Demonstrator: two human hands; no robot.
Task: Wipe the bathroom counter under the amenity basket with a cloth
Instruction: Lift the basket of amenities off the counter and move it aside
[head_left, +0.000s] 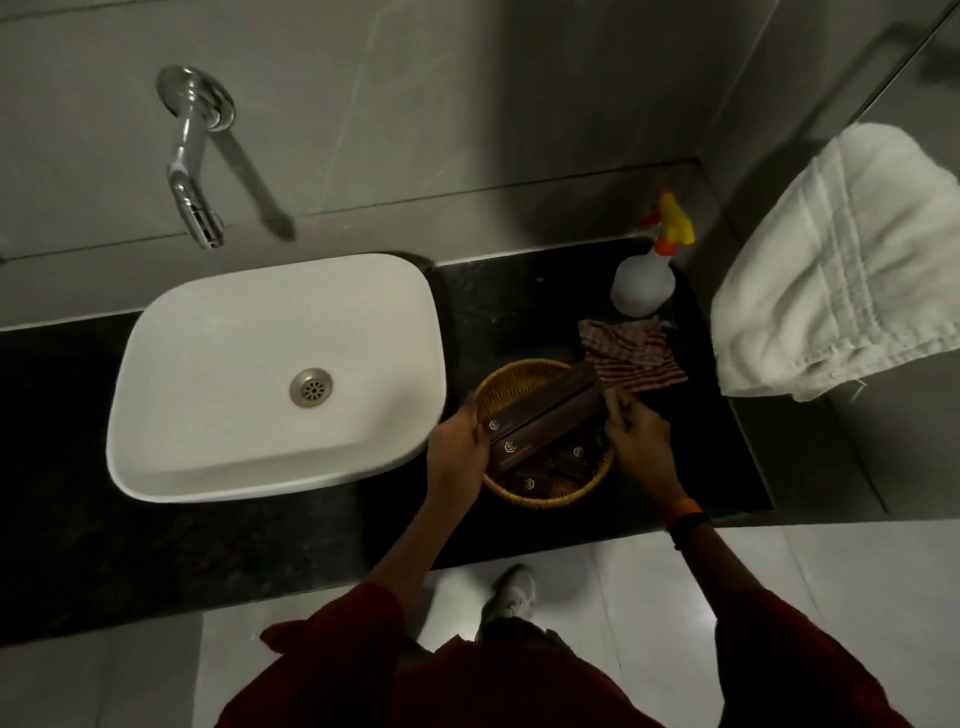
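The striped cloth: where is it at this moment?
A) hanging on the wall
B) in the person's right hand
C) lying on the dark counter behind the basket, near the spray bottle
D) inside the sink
C: the striped cloth lies on the counter between the basket and the spray bottle, with neither hand on it.

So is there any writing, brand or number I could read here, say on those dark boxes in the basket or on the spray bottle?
No text here can be read.
Dark boxes in the wicker basket: small pale hexagonal emblems, with fine print beside one, too small and blurred to read.
Spray bottle: no label visible.
White towel and striped cloth: no lettering visible.
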